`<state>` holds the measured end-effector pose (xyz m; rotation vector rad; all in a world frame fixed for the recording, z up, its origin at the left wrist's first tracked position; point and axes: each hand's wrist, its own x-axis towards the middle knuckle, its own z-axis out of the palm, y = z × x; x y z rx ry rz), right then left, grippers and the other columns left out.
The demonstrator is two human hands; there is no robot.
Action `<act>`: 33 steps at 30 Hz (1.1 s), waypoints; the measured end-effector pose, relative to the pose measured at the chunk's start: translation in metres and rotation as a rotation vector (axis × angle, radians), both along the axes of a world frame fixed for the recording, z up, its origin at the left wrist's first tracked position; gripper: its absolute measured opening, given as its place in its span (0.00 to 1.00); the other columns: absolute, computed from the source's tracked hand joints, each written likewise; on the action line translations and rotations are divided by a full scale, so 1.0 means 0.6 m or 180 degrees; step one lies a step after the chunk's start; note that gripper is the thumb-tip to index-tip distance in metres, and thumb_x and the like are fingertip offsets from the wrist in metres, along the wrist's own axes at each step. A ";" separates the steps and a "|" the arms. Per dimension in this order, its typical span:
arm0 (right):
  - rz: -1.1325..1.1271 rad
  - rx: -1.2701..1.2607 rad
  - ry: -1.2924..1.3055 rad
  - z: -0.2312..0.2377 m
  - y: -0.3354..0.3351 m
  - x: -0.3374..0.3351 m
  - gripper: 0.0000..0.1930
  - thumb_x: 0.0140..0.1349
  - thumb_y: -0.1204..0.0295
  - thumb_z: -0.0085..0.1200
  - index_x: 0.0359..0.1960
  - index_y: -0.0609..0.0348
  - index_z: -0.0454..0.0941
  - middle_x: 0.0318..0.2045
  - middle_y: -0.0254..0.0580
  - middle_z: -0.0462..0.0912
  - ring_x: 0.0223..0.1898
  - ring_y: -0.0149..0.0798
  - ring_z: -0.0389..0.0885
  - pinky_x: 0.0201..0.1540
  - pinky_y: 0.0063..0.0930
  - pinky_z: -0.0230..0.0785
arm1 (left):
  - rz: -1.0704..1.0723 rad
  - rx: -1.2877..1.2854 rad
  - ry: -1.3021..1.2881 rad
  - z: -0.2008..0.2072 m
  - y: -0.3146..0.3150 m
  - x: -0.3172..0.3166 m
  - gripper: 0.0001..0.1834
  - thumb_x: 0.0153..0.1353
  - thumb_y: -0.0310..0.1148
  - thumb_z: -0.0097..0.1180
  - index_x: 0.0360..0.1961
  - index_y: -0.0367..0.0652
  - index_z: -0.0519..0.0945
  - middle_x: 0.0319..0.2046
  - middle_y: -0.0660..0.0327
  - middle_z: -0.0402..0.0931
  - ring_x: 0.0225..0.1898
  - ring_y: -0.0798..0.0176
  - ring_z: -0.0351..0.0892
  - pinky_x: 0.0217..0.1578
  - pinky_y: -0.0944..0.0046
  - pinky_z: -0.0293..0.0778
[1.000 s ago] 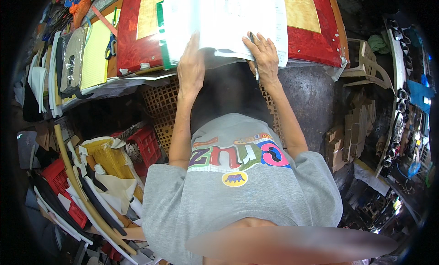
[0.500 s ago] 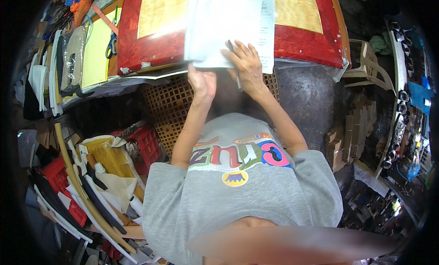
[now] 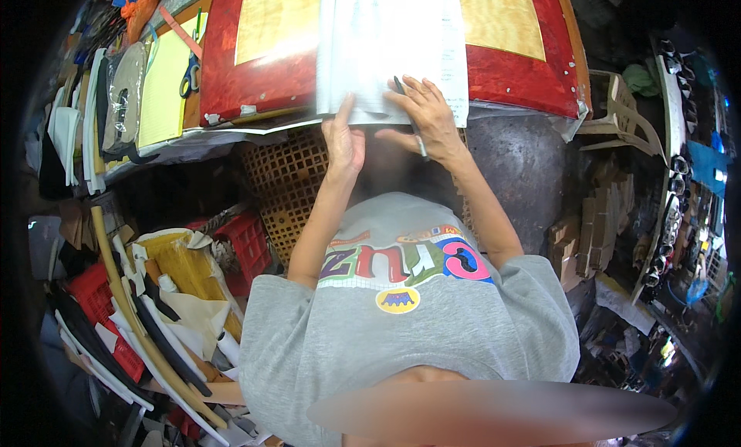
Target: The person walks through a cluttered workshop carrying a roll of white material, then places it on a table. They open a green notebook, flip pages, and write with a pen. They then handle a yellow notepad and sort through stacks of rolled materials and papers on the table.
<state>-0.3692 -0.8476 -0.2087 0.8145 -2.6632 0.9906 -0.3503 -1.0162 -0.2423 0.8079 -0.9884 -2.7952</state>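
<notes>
Sheets at the left hand and right hand: smooth paper, bright with glare. Table beyond both hands: glossy red surface, chipped at the edge. Panel beyond the left hand: wood-grained, glossy. Pad left of the left hand: matt paper. Chair right of the right hand: smooth plastic.

White paper; tabletop mottled red — panels pale yellow; shirt heathered grey.

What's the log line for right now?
left hand: at paper's near edge | right hand: holding pen, at paper | scissors: by yellow pad's edge
</notes>
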 end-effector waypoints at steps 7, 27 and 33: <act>-0.0863 -0.0766 -0.0145 0.014 0.066 -0.052 0.21 0.59 0.61 0.66 0.51 0.56 0.78 0.53 0.49 0.81 0.58 0.48 0.77 0.59 0.42 0.70 | -0.0043 -0.0603 0.0520 -0.001 -0.006 0.006 0.26 0.60 0.26 0.63 0.59 0.37 0.71 0.55 0.58 0.74 0.53 0.65 0.75 0.56 0.64 0.71; -0.1078 -0.0668 0.0111 -0.035 0.072 -0.094 0.27 0.50 0.63 0.72 0.52 0.58 0.78 0.53 0.53 0.80 0.57 0.49 0.78 0.58 0.40 0.72 | -0.0214 -0.0713 0.0503 -0.036 0.002 -0.005 0.18 0.68 0.35 0.56 0.56 0.42 0.72 0.46 0.61 0.78 0.44 0.70 0.80 0.39 0.68 0.82; -0.1135 -0.0735 0.0129 -0.036 0.067 -0.092 0.19 0.56 0.69 0.67 0.48 0.61 0.80 0.51 0.52 0.82 0.56 0.49 0.79 0.57 0.40 0.72 | -0.0290 -0.0649 0.0477 -0.018 0.002 -0.002 0.20 0.62 0.26 0.61 0.55 0.41 0.73 0.49 0.60 0.77 0.47 0.67 0.80 0.44 0.65 0.81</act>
